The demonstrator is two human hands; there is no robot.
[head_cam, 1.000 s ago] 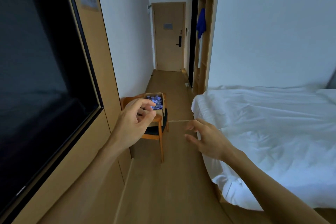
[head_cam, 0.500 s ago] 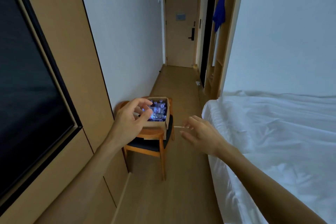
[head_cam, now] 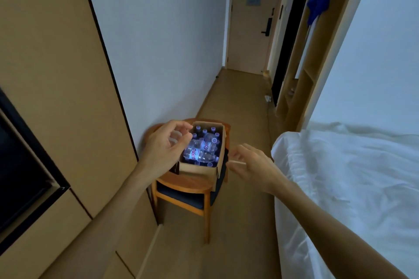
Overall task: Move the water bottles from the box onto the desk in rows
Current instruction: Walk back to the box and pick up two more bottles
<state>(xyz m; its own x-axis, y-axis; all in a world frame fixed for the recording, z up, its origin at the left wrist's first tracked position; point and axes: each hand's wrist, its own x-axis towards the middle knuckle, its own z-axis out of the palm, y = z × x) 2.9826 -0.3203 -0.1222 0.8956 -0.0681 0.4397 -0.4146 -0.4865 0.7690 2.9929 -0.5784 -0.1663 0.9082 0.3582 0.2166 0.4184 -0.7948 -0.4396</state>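
An open cardboard box point(head_cam: 199, 169) stands on a wooden chair point(head_cam: 188, 188) against the left wall. It holds several clear water bottles point(head_cam: 199, 150) with purple caps, some upright, two lying on top. My left hand point(head_cam: 165, 149) is stretched out in front of me, its fingers loosely curled, and it overlaps the box's left side in the picture while holding nothing. My right hand point(head_cam: 251, 165) is stretched out to the right of the box, its fingers relaxed and empty. No desk is in view.
A bed with white sheets point(head_cam: 353, 188) fills the right side. A wood-panelled wall with a black screen point(head_cam: 20, 176) runs along the left. The wooden floor corridor point(head_cam: 240, 106) leads to a door point(head_cam: 249, 20) at the far end; an open wardrobe point(head_cam: 306, 70) is on the right.
I have walked towards the chair, so the box looks bigger and nearer. Both hands stayed stretched out ahead, empty.
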